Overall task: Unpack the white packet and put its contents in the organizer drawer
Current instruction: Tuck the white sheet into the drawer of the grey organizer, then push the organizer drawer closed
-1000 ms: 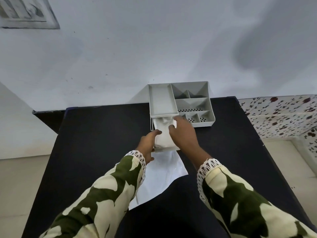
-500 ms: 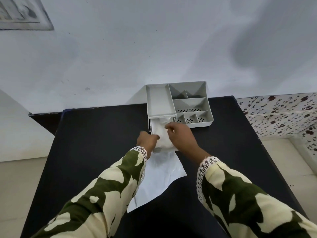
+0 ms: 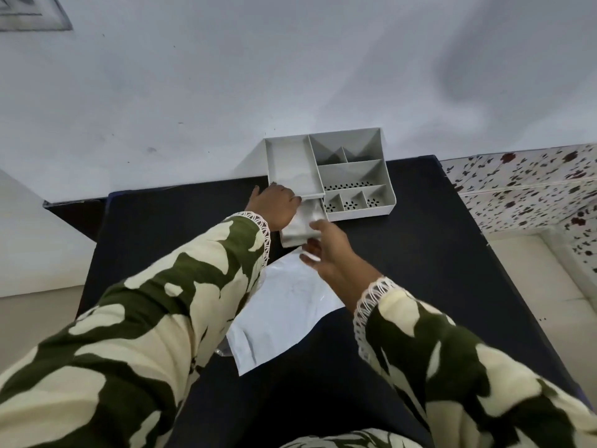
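— Where is the packet (image 3: 284,315)?
— Flat on the black bench (image 3: 420,253), near its middle, between the two sleeves. It lies crumpled and open-looking, one corner toward the near edge, its far end reaching up toward the drawer (image 3: 302,232).

— And the drawer?
— Pulled out from under the organizer (image 3: 329,176), toward the person. White, soft-looking contents (image 3: 307,218) lie inside it; what they are I cannot tell.

— The organizer itself?
— At the far edge of the bench, against the wall (image 3: 290,76). A long tray on its left side, smaller compartments on the right, some with perforated floors.

— What is the left hand (image 3: 274,206) doing?
— It rests at the organizer's front left corner, fingers curled at the tray's front edge and over the drawer's left side. Whether it grips anything I cannot tell.

— The right hand (image 3: 326,247)?
— It is at the drawer's near right corner, fingers loosely spread and touching the drawer front, not closed on anything.

— Beyond the bench?
— A floral-patterned surface (image 3: 533,182) on the right.
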